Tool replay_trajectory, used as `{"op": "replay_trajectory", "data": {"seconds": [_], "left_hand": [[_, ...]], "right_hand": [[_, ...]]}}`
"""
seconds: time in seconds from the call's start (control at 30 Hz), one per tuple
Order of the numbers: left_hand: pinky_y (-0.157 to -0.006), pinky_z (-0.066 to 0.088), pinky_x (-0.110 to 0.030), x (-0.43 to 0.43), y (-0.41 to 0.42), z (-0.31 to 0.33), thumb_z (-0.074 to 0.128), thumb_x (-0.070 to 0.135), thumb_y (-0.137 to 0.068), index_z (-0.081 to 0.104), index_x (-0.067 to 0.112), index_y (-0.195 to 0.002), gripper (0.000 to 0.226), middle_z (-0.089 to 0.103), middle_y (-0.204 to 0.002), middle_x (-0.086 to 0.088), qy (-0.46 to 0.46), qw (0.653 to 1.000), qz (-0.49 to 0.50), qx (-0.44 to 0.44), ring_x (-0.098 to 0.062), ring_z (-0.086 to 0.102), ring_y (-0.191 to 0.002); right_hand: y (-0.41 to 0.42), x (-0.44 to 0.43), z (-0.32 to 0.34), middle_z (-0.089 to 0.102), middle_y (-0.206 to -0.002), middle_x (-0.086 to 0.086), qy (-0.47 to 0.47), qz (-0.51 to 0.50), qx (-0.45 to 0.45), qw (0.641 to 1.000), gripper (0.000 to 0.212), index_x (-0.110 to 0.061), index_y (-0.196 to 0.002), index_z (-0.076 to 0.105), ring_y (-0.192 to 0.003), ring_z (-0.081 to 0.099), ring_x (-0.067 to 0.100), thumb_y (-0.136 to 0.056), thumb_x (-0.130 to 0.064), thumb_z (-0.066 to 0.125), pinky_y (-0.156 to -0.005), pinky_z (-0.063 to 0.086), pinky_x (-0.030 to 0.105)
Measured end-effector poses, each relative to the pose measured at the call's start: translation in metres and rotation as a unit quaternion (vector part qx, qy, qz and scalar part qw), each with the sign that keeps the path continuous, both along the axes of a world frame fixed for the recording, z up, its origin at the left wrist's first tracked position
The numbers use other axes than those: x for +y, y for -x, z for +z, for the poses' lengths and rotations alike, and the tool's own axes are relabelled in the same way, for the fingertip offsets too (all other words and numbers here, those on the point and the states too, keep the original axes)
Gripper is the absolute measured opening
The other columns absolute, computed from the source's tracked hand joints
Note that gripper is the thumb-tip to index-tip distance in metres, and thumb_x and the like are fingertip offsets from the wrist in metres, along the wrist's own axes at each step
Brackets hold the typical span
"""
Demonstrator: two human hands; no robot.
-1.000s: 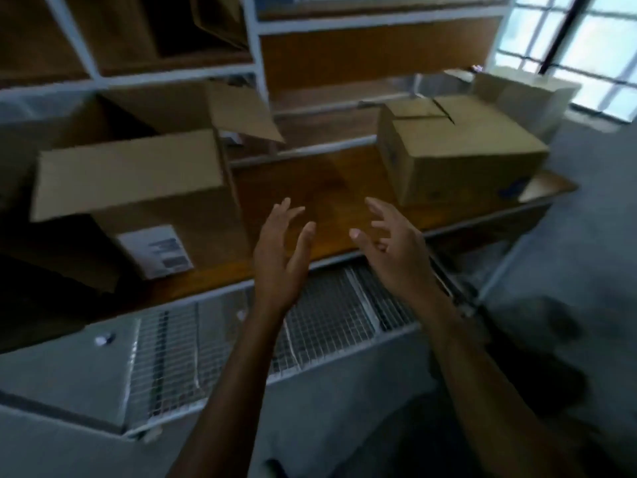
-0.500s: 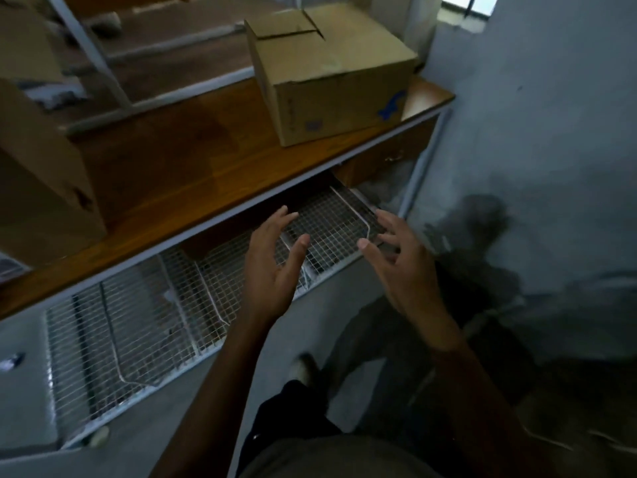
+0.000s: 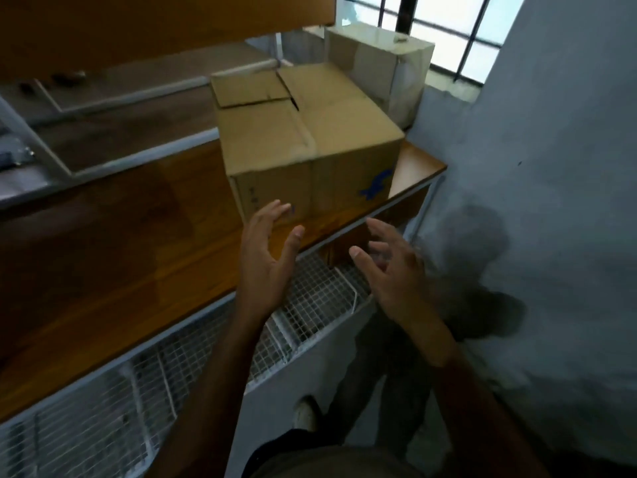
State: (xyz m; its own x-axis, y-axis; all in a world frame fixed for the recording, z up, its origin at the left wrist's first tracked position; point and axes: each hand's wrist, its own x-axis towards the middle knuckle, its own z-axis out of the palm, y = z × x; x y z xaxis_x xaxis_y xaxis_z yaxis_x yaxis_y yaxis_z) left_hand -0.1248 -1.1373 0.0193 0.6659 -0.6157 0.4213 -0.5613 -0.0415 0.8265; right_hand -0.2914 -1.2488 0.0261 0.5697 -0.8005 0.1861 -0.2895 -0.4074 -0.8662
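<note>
A closed brown cardboard box (image 3: 306, 132) with a blue mark on its front stands at the right end of a wooden shelf (image 3: 120, 263). My left hand (image 3: 267, 260) is raised just in front of the box's lower left corner, fingers spread and holding nothing. My right hand (image 3: 393, 274) hovers to the right, below the shelf's front edge, fingers spread and empty. The palms face each other, about a box-width apart. Neither hand touches the box.
A paler box (image 3: 379, 63) stands behind the brown one, by a barred window (image 3: 458, 32). White wire-mesh baskets (image 3: 310, 305) hang under the shelf. A grey wall (image 3: 551, 167) closes the right side. My legs and a shoe (image 3: 305, 414) show below.
The view has swung right and closer to the brown box, which now fills the upper middle. Both hands stay open and have come up near the box's front.
</note>
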Motion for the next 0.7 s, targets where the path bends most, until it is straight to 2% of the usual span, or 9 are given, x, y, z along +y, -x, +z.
{"op": "replay_trajectory", "data": {"seconds": [0.1, 0.23, 0.33, 0.47, 0.53, 0.63, 0.7], "left_hand": [[-0.102, 0.045, -0.053, -0.05, -0.028, 0.012, 0.048, 0.054, -0.092, 0.055, 0.025, -0.131, 0.049, 0.052, -0.141, 0.0, 0.011, 1.0, 0.012, 0.005, -0.016, 0.049, -0.131], [-0.101, 0.047, -0.05, -0.1, -0.053, 0.029, 0.049, 0.053, -0.09, 0.054, 0.034, -0.127, 0.042, 0.053, -0.137, 0.004, 0.02, 0.998, 0.015, 0.049, -0.016, 0.051, -0.126], [-0.1, 0.048, -0.05, -0.132, -0.074, 0.035, 0.048, 0.051, -0.091, 0.056, 0.029, -0.127, 0.043, 0.055, -0.133, 0.004, 0.003, 0.999, 0.039, 0.019, -0.016, 0.052, -0.124], [-0.1, 0.048, -0.045, -0.171, -0.107, 0.042, 0.048, 0.051, -0.092, 0.059, 0.024, -0.127, 0.046, 0.058, -0.131, 0.003, -0.024, 0.995, 0.099, -0.015, -0.015, 0.053, -0.123], [-0.1, 0.045, -0.039, -0.185, -0.12, 0.043, 0.049, 0.05, -0.093, 0.058, 0.025, -0.127, 0.044, 0.058, -0.131, 0.003, -0.061, 0.989, 0.133, -0.037, -0.014, 0.052, -0.123], [-0.101, 0.04, -0.035, -0.204, -0.147, 0.047, 0.056, 0.039, -0.096, 0.058, 0.021, -0.129, 0.037, 0.057, -0.133, -0.001, -0.128, 0.972, 0.196, -0.034, -0.017, 0.05, -0.125], [-0.103, 0.041, -0.041, -0.213, -0.177, 0.046, 0.058, 0.042, -0.094, 0.057, 0.019, -0.131, 0.043, 0.055, -0.135, -0.006, -0.208, 0.948, 0.241, -0.018, -0.024, 0.05, -0.127]], "right_hand": [[-0.036, -0.045, 0.011, 0.052, -0.143, -0.003, 0.016, 0.012, -0.014, 1.0, 0.054, -0.03, -0.141, 0.047, -0.115, 0.055, 0.004, -0.091, -0.042, 0.063, -0.091, 0.056, 0.033], [-0.073, -0.1, 0.025, 0.053, -0.143, -0.004, 0.026, 0.021, -0.017, 0.999, 0.054, -0.029, -0.141, 0.048, -0.116, 0.056, 0.005, -0.091, -0.041, 0.064, -0.089, 0.057, 0.032], [-0.098, -0.146, 0.032, 0.054, -0.14, -0.003, 0.032, 0.035, -0.02, 0.999, 0.053, -0.027, -0.141, 0.048, -0.116, 0.057, 0.008, -0.091, -0.04, 0.064, -0.09, 0.057, 0.04], [-0.128, -0.209, 0.038, 0.059, -0.134, -0.001, 0.06, 0.059, -0.025, 0.996, 0.048, -0.025, -0.137, 0.052, -0.114, 0.059, 0.009, -0.092, -0.034, 0.066, -0.088, 0.057, 0.042], [-0.14, -0.238, 0.04, 0.061, -0.131, 0.003, 0.086, 0.065, -0.018, 0.994, 0.044, -0.021, -0.134, 0.056, -0.115, 0.06, 0.016, -0.093, -0.032, 0.065, -0.088, 0.056, 0.043], [-0.158, -0.284, 0.045, 0.056, -0.134, 0.006, 0.13, 0.076, 0.041, 0.988, 0.043, -0.019, -0.132, 0.057, -0.119, 0.055, 0.024, -0.093, -0.032, 0.064, -0.09, 0.045, 0.033], [-0.177, -0.316, 0.044, 0.047, -0.143, 0.01, 0.144, 0.076, 0.111, 0.98, 0.049, -0.019, -0.137, 0.052, -0.127, 0.049, 0.03, -0.092, -0.035, 0.064, -0.098, 0.044, 0.04]]}}
